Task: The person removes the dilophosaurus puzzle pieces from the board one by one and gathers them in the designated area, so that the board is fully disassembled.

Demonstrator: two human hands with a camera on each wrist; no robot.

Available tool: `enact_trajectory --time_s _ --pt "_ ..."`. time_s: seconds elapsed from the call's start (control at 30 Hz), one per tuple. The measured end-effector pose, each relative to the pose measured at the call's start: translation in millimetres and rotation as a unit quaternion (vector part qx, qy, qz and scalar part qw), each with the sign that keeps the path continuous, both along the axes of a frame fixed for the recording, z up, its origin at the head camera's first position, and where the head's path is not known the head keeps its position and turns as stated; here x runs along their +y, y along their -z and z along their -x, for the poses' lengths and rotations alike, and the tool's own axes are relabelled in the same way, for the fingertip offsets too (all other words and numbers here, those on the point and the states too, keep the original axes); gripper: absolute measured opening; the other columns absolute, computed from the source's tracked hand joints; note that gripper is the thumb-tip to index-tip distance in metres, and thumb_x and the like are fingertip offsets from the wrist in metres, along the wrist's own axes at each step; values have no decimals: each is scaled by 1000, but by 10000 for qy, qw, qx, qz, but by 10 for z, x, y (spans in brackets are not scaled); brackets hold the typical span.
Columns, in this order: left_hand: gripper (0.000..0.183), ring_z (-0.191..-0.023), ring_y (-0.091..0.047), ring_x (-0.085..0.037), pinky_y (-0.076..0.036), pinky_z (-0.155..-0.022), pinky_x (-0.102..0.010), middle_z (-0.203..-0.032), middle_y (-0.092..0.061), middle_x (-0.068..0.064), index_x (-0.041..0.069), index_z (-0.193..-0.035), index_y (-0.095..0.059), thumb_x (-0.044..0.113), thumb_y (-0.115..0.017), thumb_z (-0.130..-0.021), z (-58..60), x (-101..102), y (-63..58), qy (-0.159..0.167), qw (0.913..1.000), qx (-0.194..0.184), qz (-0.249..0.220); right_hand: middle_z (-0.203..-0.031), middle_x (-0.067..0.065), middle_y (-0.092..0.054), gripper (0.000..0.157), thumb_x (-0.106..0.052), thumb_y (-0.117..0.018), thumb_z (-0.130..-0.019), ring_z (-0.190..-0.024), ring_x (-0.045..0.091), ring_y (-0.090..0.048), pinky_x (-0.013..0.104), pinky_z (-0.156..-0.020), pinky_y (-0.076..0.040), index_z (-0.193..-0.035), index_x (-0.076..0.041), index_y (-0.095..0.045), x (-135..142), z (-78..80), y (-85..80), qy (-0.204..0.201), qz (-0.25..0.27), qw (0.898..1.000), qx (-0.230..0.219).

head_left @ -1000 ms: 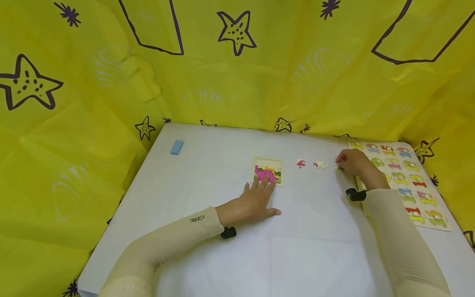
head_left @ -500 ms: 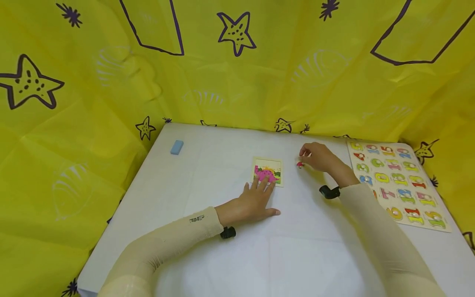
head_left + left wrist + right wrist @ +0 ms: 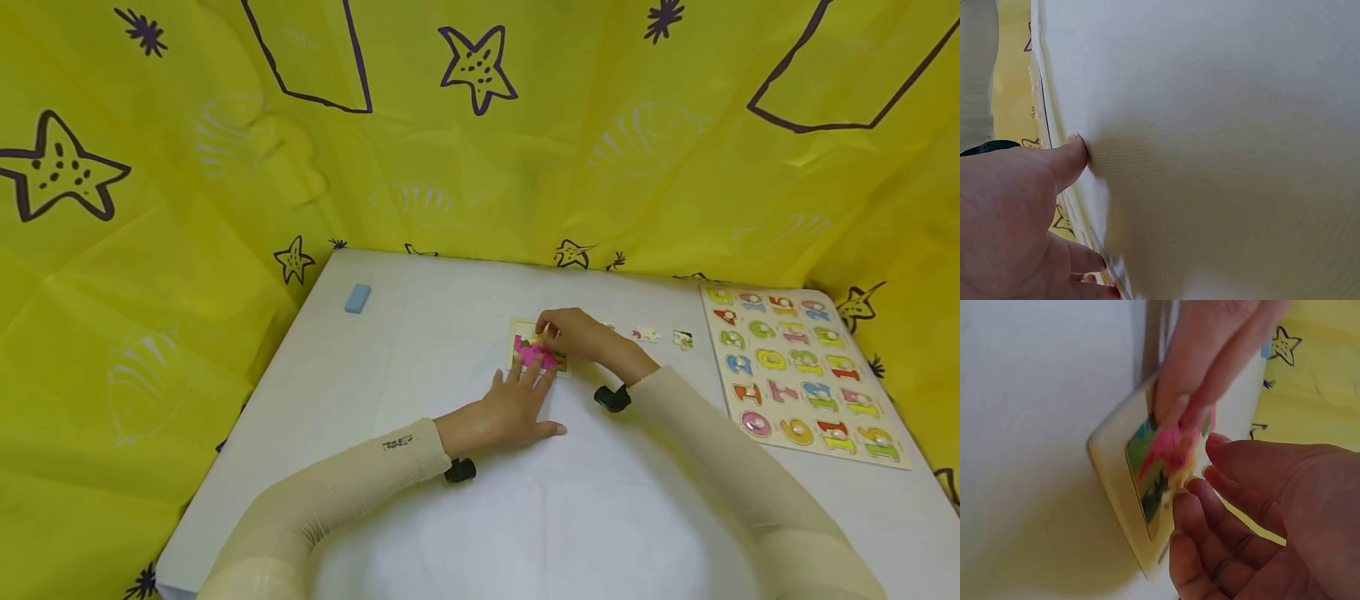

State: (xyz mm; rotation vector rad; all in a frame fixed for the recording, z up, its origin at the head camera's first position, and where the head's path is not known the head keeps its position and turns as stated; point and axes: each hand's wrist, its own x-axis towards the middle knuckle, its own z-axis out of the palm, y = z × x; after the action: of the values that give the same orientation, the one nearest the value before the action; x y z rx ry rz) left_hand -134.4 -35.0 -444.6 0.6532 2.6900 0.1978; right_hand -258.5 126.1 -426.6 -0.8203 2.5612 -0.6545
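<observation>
A small wooden jigsaw board (image 3: 522, 326) with a pink dinosaur picture (image 3: 528, 350) lies on the table. My left hand (image 3: 510, 417) rests on its near edge with fingers spread and thumb out to the side. My right hand (image 3: 581, 335) is over the board's upper right part, fingers bent and thumb close to them. In the right wrist view the right fingertips (image 3: 1190, 503) are at the picture, but whether a piece is between them is hidden and blurred. To the right lie loose jigsaw pieces: a pink-and-white one (image 3: 645, 334) and a green-and-white one (image 3: 682, 339); another is mostly behind the right hand.
A wooden number board (image 3: 813, 375) with several coloured digits lies at the table's right side. A small blue block (image 3: 357, 298) sits at the far left. Yellow printed cloth (image 3: 480, 183) hangs behind the white table (image 3: 450, 283) and on both sides.
My right hand has travelled left from the rightmost loose piece, past the other loose pieces, to the jigsaw board. The left hand has stayed on the board's edge.
</observation>
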Motion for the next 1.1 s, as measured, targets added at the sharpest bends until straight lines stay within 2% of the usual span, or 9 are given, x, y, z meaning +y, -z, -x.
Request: enact_trajectory --time_s 0.27,0.5,0.67,1.1 --pt "94 -162 -17 -43 -26 -124 -65 -177 -15 -12 15 -170 -23 69 -55 -100 -10 -5 -2 43 10000 27 6 -93 10 -64 20 -11 -68 -102 -82 21 -57 32 -73 -50 -119 -1 -67 -146 -25 65 -45 -116 9999 -46" --pt "93 -161 -16 -45 -27 -123 -66 -177 -14 -13 14 -170 -23 68 -55 -101 -2 -13 9 49 10000 31 -14 -100 12 -68 22 -12 -69 -102 -89 23 -61 41 -88 -54 -120 1 -68 -208 -51 31 -93 -202 9997 131" --pt "94 -161 -14 -46 -27 -123 -66 -177 -12 -14 14 -170 -20 68 -54 -101 9 -16 9 90 10000 40 -14 -102 12 -68 21 -11 -69 -102 -92 24 -61 42 -91 -54 -118 2 -69 -230 -54 32 19 -174 9998 61" --pt "95 -162 -13 -45 -25 -124 -66 -178 -11 -12 15 -171 -18 68 -55 -101 11 -17 21 61 10000 -21 -57 -99 13 -65 16 -7 -64 -102 -89 24 -60 39 -84 -54 -115 2 -63 -272 -58 19 202 -203 9996 8"
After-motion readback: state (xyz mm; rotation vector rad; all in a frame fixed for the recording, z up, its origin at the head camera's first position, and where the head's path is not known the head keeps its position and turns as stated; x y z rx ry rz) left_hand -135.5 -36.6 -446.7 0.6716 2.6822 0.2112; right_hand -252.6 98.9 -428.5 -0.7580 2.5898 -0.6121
